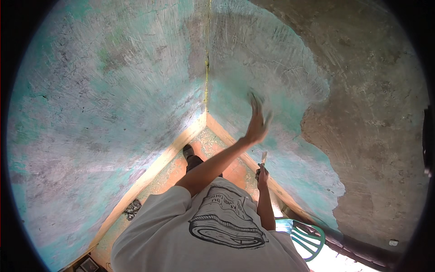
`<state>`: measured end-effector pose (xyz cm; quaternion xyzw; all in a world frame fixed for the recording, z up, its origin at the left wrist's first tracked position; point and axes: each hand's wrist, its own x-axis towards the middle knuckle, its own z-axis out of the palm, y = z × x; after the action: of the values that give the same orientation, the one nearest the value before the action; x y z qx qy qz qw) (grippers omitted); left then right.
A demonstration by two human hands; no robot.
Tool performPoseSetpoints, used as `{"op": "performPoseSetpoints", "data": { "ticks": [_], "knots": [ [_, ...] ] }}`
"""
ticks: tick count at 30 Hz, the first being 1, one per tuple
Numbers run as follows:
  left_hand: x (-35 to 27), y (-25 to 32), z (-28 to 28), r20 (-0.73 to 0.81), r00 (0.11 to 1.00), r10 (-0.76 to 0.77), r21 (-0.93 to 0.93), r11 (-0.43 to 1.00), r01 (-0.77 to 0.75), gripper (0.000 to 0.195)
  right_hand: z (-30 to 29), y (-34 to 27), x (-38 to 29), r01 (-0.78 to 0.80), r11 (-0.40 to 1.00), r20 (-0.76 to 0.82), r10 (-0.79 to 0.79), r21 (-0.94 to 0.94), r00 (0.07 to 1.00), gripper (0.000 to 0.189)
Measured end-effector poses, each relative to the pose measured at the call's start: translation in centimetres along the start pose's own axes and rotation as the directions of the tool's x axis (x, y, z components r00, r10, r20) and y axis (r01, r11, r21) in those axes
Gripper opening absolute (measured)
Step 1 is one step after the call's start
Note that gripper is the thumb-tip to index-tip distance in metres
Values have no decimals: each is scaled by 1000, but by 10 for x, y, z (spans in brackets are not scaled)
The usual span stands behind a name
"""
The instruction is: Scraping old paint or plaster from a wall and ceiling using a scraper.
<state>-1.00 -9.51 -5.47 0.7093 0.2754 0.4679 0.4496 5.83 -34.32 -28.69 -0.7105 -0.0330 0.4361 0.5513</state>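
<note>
My left hand (257,126) is raised in front of the right-hand wall (285,98), its fingers apart, with nothing seen in them. Motion blurs the fingertips, and I cannot tell whether they touch the wall. Lower down, my right hand (262,176) grips a scraper (264,157), its flat blade pointing up and away from me beside the same wall. Worn turquoise and whitish paint covers this wall near the corner. Farther right is a rough brown-grey bare area (370,136) with a ragged edge.
A left wall (102,112) with patchy paint meets the right one at a yellowish corner line (206,78). Pale baseboards (163,161) border a terracotta floor (234,170) strewn with flakes. A green plastic chair (321,239) stands at lower right; a dark crumpled thing (133,209) lies left.
</note>
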Motion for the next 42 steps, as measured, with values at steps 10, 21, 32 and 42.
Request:
{"op": "performPoseSetpoints", "data": {
  "ticks": [10,21,32,42],
  "knots": [
    [72,-54,-35,-152,969,-193,11,980,197,81,-8,17,-10,-44,997,59,47,-57,997,41],
    [57,-77,-2,-181,966,-187,14,981,193,79,-6,0,-4,-29,995,48,34,-94,998,40],
    [-13,-6,53,-84,996,-39,-58,998,34,78,-13,12,13,-94,979,17,99,-183,995,35],
    [46,-66,12,-219,966,-141,-25,990,139,78,-1,6,11,-61,971,88,83,-229,993,38]
  ]
}}
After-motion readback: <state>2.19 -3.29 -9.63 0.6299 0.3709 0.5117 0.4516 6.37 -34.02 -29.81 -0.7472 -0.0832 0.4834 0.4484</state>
